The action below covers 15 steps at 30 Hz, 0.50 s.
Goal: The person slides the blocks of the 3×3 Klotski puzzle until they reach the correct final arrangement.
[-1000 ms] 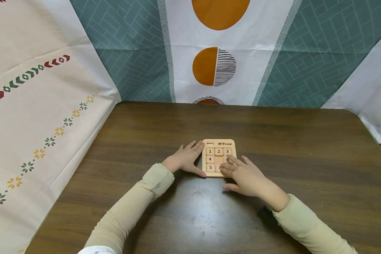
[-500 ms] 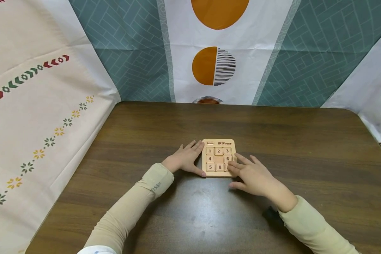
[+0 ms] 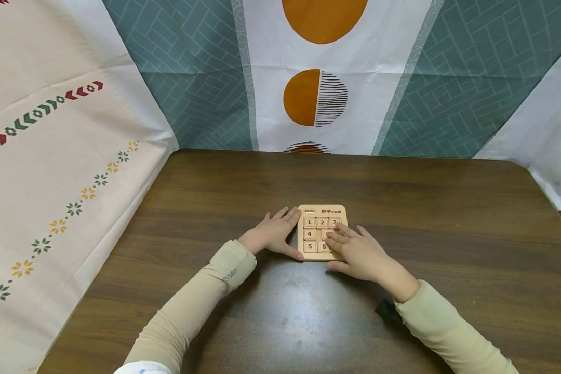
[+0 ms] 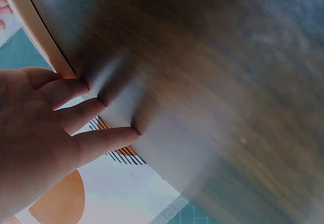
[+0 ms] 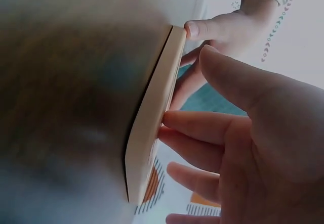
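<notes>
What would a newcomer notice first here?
The pale wooden number puzzle stands out on the dark brown table. The left hand touches its left edge; the right hand is over its numbered tiles. Beyond, a half-orange, half-striped circle marks the hanging cloth.

The number puzzle's frame [image 5: 146, 138] looks like pale, smooth wood with a soft, matt finish along its side; its number tiles [image 3: 309, 234] appear to be the same light wood, also matt. The desk [image 3: 299, 322] shows dark wood grain under a smooth, semi-gloss surface that throws back a whitish sheen. The teal-and-white backdrop [image 3: 271, 78] is matt printed cloth with fold creases, and the cream drape [image 3: 75, 150] is matt, wrinkled cloth. The beige sleeves [image 3: 177, 322] are soft, matt fabric, finely wrinkled.
</notes>
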Tool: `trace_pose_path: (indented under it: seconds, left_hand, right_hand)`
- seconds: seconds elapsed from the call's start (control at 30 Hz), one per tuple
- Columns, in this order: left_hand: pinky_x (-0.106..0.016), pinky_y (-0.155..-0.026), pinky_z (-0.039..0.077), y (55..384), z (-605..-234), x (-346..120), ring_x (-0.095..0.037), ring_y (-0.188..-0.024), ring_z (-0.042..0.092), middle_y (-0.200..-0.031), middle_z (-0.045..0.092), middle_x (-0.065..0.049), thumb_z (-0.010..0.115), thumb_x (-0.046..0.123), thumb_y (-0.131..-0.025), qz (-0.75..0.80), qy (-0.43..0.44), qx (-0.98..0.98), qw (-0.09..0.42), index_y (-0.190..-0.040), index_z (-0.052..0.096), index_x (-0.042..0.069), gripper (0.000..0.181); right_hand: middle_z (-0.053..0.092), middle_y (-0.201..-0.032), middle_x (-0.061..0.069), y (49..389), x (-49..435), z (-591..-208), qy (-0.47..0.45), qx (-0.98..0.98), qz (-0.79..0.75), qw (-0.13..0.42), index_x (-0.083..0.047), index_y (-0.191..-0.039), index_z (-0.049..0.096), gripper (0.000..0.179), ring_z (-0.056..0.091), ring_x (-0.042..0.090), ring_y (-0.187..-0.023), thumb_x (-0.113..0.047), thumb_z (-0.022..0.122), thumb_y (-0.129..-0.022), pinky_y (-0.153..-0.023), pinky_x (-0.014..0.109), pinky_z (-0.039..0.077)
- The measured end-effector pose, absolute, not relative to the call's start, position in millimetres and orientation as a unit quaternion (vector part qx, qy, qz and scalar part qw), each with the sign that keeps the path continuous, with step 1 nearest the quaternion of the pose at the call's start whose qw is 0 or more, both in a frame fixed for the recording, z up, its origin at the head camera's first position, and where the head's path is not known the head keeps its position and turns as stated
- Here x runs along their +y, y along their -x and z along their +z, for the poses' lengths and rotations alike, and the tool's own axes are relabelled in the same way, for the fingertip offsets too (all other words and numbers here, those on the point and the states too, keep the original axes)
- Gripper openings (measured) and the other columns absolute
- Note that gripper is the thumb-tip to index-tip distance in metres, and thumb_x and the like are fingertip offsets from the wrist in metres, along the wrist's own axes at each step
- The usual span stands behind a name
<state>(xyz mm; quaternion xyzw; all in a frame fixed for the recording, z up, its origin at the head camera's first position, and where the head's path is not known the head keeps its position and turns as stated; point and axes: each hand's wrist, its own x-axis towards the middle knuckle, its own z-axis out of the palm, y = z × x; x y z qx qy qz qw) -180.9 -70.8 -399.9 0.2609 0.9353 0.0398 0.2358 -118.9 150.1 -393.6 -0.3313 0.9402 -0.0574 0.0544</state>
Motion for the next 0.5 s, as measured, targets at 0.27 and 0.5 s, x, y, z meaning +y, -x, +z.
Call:
trace_pose_path:
  seconds: [0.27, 0.5]
  left_hand:
    - [-0.056, -0.104, 0.012, 181, -401, -70, -0.026, -0.138, 0.001, -0.152, 0.001, -0.006, 0.062, 0.066, -0.070, 0.035, -0.264, 0.934, 0.238, -0.147, 0.001, 0.009, 0.114]
    - [-0.056, -0.104, 0.011, 181, -401, -71, -0.024, -0.138, -0.001, -0.152, 0.000, -0.004, 0.062, 0.068, -0.068, 0.039, -0.263, 0.934, 0.238, -0.147, 0.000, 0.011, 0.116]
  right_hand:
    - [0.046, -0.136, 0.008, 117, 151, -392, 0.347, 0.932, -0.075, 0.070, -0.006, -0.129, 0.052, 0.059, 0.030, 0.032, -0.131, -0.045, 0.058, -0.085, -0.096, 0.060, 0.025]
    - [0.055, -0.127, 0.007, 104, 168, -385, 0.333, 0.939, -0.060, 0.057, -0.008, -0.121, 0.061, 0.050, 0.033, 0.033, -0.129, -0.042, 0.061, -0.084, -0.094, 0.062, 0.026]
